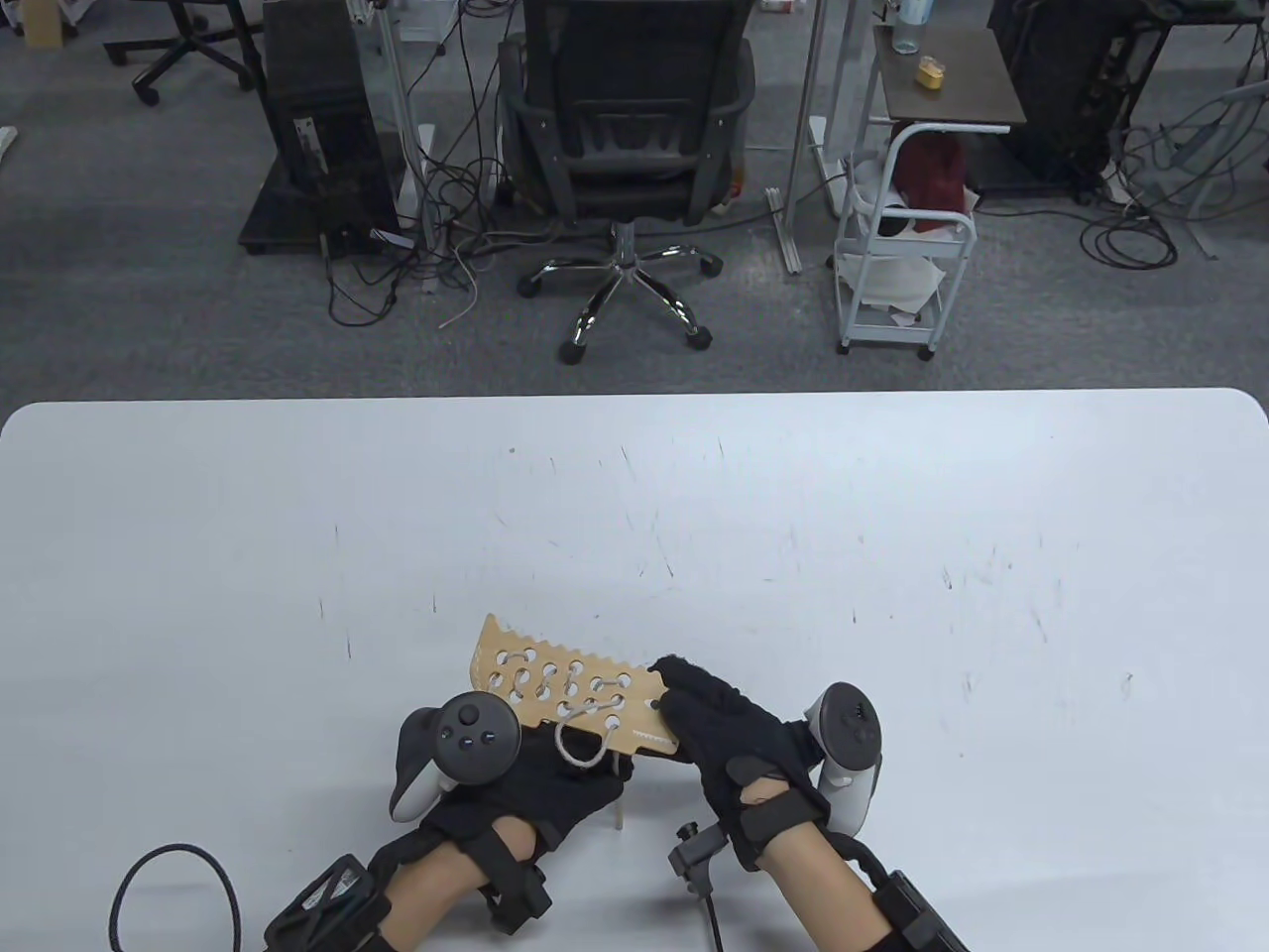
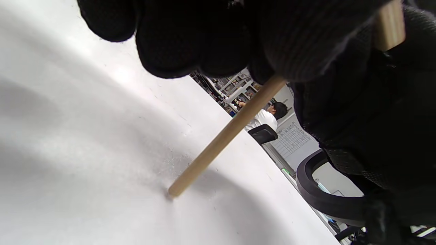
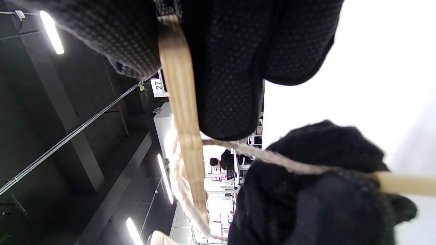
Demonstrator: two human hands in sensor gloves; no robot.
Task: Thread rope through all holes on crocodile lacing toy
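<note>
Office chair [image 1: 627,139], computer tower [image 1: 319,129] and a white trolley [image 1: 902,268] stand on the floor beyond the desk [image 1: 297,555], well apart from the work. At the desk's near edge the crocodile lacing toy [image 1: 555,684] is held tilted off the surface, wide bare room to either side. Right hand [image 1: 734,754] pinches its right end; left hand [image 1: 555,793] grips the wooden needle [image 2: 218,143], tip touching the desk. Rope [image 1: 580,746] loops from the holes. In the right wrist view a sign [image 3: 157,85] reads "27".
</note>
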